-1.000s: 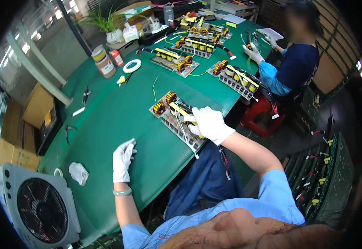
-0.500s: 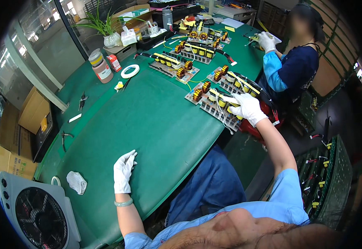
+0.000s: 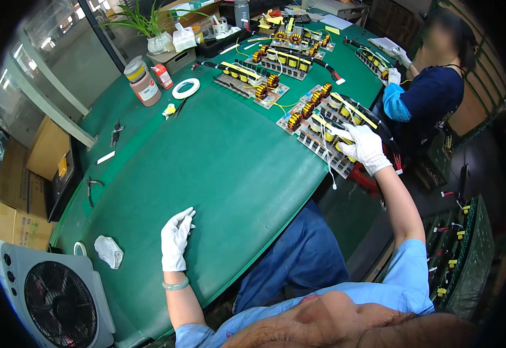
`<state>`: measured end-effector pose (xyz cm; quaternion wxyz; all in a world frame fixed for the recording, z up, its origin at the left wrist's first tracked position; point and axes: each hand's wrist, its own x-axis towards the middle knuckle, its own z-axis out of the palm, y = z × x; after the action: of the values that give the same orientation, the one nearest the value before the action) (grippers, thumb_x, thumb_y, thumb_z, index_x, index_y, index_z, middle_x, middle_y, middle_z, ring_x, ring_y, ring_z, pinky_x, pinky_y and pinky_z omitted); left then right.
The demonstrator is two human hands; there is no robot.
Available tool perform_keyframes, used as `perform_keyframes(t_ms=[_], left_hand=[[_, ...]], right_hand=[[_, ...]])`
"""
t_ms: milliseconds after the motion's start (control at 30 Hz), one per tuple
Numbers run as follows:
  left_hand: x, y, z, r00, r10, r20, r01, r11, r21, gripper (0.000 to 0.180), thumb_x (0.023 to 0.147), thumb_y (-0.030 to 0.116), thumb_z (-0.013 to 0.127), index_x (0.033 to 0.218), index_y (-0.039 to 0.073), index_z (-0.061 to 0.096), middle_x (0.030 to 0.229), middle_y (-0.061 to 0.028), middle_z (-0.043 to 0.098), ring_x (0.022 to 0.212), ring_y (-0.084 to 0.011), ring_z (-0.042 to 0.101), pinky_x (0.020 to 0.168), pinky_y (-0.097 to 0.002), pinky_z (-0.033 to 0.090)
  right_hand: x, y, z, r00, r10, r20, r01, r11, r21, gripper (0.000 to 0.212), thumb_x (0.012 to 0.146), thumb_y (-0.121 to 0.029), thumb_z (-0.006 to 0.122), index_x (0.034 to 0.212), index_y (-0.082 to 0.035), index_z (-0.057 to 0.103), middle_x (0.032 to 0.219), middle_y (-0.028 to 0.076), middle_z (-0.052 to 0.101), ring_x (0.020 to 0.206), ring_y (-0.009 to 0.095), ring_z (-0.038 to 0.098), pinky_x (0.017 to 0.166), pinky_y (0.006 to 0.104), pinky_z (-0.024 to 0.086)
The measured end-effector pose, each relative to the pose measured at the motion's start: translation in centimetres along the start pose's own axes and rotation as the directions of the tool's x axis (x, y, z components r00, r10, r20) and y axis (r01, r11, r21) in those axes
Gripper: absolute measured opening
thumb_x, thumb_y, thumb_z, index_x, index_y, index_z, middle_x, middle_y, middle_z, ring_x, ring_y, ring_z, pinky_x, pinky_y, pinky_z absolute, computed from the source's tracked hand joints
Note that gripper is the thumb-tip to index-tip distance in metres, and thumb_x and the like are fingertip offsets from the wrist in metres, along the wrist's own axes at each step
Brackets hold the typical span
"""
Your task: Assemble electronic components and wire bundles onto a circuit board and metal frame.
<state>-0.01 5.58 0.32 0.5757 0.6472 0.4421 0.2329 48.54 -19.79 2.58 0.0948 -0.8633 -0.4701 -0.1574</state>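
At the right edge of the green table, my gloved right hand [image 3: 365, 148] grips a circuit board [image 3: 321, 144] by its yellow-wrapped transformers. A white cable from this board hangs over the table edge. Directly behind it, another circuit board [image 3: 313, 108] with copper-wound ring coils and black wires lies close alongside. My gloved left hand [image 3: 176, 239] rests on the near part of the table, fingers stretched out and holding nothing. A crumpled white cloth piece [image 3: 108, 252], perhaps a glove, lies to its left.
Several similar boards [image 3: 252, 81] lie farther back. A co-worker [image 3: 424, 87] in white gloves handles another board [image 3: 373, 62] at the far right. Tape roll [image 3: 185, 89], bottle [image 3: 143, 84], pliers [image 3: 92, 191] and fan [image 3: 61, 298] line the left side; a green rack [image 3: 467, 261] stands right.
My right hand and its board have shifted away from me, closing the gap to the board behind. The co-worker's hands have moved down to a board on the table. My left hand stays put.
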Motion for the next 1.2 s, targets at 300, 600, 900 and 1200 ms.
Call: perform_keyframes(t_ms=[300,600,900,1200], left_hand=[[2.1,-0.4,0.4,0.999,-0.004,0.045,-0.003,0.988,0.152,0.03,0.099,0.012,0.062,0.127,0.0,0.066,0.112,-0.0038,0.072,0.08,-0.005,0.059,0.069,-0.0182,0.047],[3.4,-0.4,-1.7,0.979,0.114,0.166,-0.144,0.973,0.182,0.035,0.1,0.017,0.062,0.132,0.003,0.063,0.126,-0.0071,0.067,0.088,-0.0097,0.059,0.08,-0.0226,0.049],[8.7,8.2,2.3,0.75,0.542,0.38,-0.632,0.416,0.654,0.032,0.091,0.022,0.07,0.117,0.003,0.07,0.115,-0.0186,0.07,0.109,-0.0345,0.065,0.096,-0.0407,0.051],[23.1,15.8,10.0,0.516,0.635,0.575,-0.561,-0.257,0.787,0.047,0.077,0.009,0.071,0.122,0.006,0.063,0.122,-0.0191,0.063,0.114,-0.0363,0.059,0.099,-0.046,0.047]], right_hand=[[-1.6,-4.2,-3.5,0.996,0.058,-0.063,-0.052,0.993,0.103,0.06,0.085,-0.052,0.068,0.127,-0.009,0.062,0.114,0.018,0.064,0.1,0.034,0.066,0.079,0.0449,0.056],[-9.4,-11.9,-0.8,0.921,-0.034,-0.389,0.25,0.814,0.523,0.029,0.091,-0.019,0.067,0.118,-0.008,0.071,0.078,0.006,0.066,0.065,0.022,0.065,0.055,0.0334,0.052],[-10.6,-19.8,1.5,0.887,0.337,0.317,-0.296,-0.112,0.949,0.035,0.104,-0.019,0.055,0.135,-0.004,0.061,0.116,0.006,0.072,0.064,0.005,0.056,0.059,0.019,0.046],[-11.0,-18.2,3.5,0.799,0.412,0.438,-0.21,-0.491,0.845,0.037,0.107,-0.024,0.048,0.131,0.003,0.059,0.1,0.014,0.072,0.049,0.003,0.049,0.041,0.0168,0.037]])
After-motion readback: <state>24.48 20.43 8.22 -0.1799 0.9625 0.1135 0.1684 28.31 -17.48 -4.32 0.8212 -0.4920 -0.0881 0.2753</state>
